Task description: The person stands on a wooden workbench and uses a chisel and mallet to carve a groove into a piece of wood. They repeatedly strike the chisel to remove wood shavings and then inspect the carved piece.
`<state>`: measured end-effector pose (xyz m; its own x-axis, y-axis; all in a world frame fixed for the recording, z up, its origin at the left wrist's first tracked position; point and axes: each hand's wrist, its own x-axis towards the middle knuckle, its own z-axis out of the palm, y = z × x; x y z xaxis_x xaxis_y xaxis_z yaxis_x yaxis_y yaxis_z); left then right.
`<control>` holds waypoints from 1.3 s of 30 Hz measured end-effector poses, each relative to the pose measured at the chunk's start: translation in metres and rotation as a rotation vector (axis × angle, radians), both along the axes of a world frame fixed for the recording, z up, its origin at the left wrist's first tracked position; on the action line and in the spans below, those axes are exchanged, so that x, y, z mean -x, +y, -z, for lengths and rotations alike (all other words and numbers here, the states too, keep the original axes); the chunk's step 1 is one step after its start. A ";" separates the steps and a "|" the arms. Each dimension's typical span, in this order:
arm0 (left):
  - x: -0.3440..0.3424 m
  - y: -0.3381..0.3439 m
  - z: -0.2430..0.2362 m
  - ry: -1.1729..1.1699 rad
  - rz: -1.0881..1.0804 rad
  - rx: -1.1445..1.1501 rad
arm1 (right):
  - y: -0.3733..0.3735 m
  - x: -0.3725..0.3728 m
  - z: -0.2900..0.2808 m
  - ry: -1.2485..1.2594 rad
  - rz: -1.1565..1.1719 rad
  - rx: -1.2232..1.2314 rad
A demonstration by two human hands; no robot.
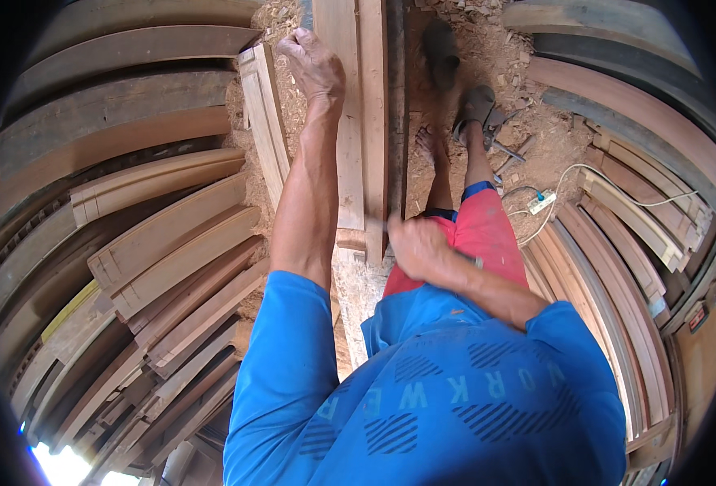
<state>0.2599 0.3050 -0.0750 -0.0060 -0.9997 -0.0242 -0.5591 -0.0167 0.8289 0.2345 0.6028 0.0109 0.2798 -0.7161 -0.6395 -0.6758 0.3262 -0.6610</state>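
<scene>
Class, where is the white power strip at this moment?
In the head view, the white power strip lies right of centre, on the shavings-strewn floor, between the red shorts and the wooden boards along the right side.

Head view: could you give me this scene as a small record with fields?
Left hand: curled, at the left edge of long pale-brown wooden boards; grip unclear
Right hand: blurred, by the boards' near end; grip unclear
Ground: brown wood shavings
Right side: white rectangular power strip
Both sides: rows of brown wooden planks
</scene>
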 end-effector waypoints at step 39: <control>-0.100 0.103 -0.010 -0.373 0.394 -0.095 | -0.313 0.210 0.025 0.453 0.289 0.360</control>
